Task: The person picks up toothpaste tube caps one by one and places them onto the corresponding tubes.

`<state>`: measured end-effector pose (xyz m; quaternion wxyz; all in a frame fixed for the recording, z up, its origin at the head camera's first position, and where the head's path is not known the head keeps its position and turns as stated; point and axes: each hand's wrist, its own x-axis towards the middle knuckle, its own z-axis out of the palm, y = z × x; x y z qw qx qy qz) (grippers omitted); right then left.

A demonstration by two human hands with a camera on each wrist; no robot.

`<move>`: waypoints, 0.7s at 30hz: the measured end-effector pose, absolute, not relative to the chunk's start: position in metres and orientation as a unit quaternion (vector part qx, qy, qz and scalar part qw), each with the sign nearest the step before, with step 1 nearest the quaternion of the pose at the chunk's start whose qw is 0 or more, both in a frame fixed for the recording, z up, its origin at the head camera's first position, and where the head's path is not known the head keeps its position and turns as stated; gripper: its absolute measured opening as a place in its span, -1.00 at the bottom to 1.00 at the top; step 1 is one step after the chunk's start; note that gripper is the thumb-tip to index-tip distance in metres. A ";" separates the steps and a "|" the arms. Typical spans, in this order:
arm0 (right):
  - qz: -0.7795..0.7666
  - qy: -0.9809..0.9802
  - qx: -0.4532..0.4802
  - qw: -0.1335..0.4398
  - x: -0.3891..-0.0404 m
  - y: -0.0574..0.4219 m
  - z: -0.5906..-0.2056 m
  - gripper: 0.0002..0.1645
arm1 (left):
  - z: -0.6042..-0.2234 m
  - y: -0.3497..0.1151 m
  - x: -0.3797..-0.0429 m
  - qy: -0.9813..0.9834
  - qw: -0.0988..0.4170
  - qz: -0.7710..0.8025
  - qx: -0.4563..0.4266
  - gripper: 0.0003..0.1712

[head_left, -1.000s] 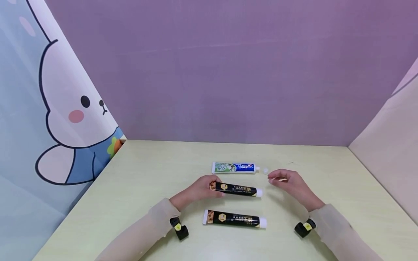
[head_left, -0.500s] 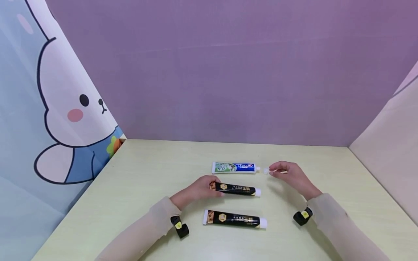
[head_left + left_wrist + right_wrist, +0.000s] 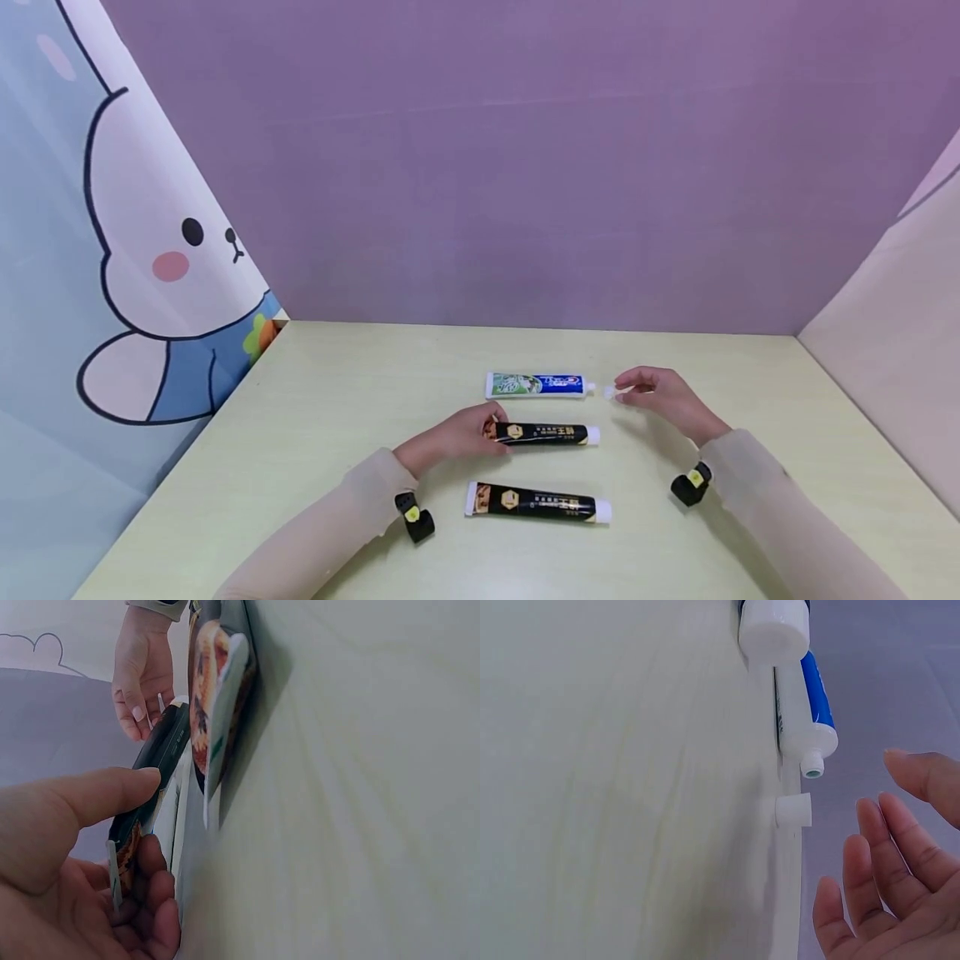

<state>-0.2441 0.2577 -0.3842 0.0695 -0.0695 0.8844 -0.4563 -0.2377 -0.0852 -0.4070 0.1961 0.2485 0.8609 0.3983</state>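
My left hand (image 3: 461,432) grips the crimped end of a black toothpaste tube (image 3: 546,434), its white cap pointing right. In the left wrist view the thumb (image 3: 124,796) lies along one face of the tube, with the fingers curled under it. Behind it lies a blue and green toothpaste tube (image 3: 536,385), its nozzle (image 3: 812,763) bare. A small white cap (image 3: 793,811) stands on the table just off that nozzle. Beside the cap is my right hand (image 3: 666,398), fingers loosely bent, with a gap to the cap in the right wrist view.
Nearer to me, another black toothpaste tube (image 3: 538,503) lies capped on the pale wooden table (image 3: 360,367). A purple backdrop (image 3: 525,183) rises at the table's far edge. Printed cloth with a cartoon rabbit (image 3: 180,250) hangs on the left, and a pale panel (image 3: 900,333) closes the right.
My right hand has moved away from me and slightly left, to beside the small white cap. The left hand keeps hold of the black toothpaste tube, almost unmoved.
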 end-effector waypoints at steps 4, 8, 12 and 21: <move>-0.448 0.890 -0.052 0.073 -0.247 0.258 -0.384 -0.53 | -0.406 -0.086 -0.238 0.865 0.191 0.394 0.245 -0.62; -0.447 0.890 -0.048 0.078 -0.251 0.257 -0.385 -0.53 | -0.409 -0.088 -0.240 0.861 0.196 0.406 0.238 -0.62; -0.449 0.888 -0.047 0.087 -0.255 0.257 -0.386 -0.52 | -0.412 -0.089 -0.243 0.860 0.194 0.408 0.239 -0.63; -0.464 0.877 -0.067 0.104 -0.260 0.259 -0.391 -0.50 | -0.408 -0.086 -0.243 0.860 0.193 0.395 0.259 -0.69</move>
